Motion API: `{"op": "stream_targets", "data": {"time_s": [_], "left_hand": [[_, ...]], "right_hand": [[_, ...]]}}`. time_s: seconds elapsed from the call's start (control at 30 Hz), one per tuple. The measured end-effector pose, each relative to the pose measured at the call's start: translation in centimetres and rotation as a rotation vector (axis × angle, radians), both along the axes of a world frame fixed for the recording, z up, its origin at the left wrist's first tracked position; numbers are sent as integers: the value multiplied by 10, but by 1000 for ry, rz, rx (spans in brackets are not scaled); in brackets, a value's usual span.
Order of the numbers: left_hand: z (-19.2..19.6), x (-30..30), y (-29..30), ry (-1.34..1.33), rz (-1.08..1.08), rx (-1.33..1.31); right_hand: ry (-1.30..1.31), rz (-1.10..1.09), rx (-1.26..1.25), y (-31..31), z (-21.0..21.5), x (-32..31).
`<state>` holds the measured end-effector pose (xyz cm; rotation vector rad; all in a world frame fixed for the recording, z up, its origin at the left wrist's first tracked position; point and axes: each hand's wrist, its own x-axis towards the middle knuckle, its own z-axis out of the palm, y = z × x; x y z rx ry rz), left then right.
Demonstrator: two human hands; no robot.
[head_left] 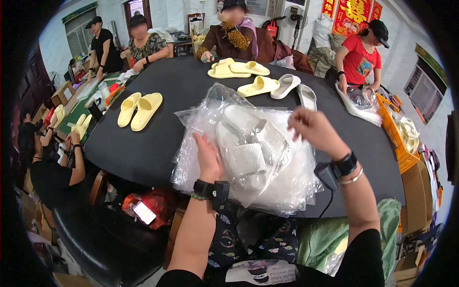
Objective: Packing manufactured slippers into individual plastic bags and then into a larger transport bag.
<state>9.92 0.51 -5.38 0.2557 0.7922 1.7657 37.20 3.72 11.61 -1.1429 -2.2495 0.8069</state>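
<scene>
A pair of white slippers lies inside a clear plastic bag, on a stack of clear plastic bags at the table's near side. My left hand rests against the left side of the bagged pair, fingers stretched out and apart. Over the right edge of the stack is my right hand, its fingers curled together. Whether they pinch any plastic is hidden. Just beyond that hand are a loose grey slipper and another grey slipper.
Yellow slippers sit on the black table at left, with more yellow slippers at the far side. An orange crate stands at right. Co-workers are around, one in a red shirt handling plastic bags.
</scene>
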Motion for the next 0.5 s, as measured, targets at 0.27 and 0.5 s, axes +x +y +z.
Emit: {"op": "stream_targets", "data": {"time_s": [0.27,0.5], "left_hand": [[15,15,-5,398,1,52],[11,20,-13,207,26,79]], "right_hand": [[-54,-255,-532,-18,-91,42],[234,-327,-537,5,-124,43]]}}
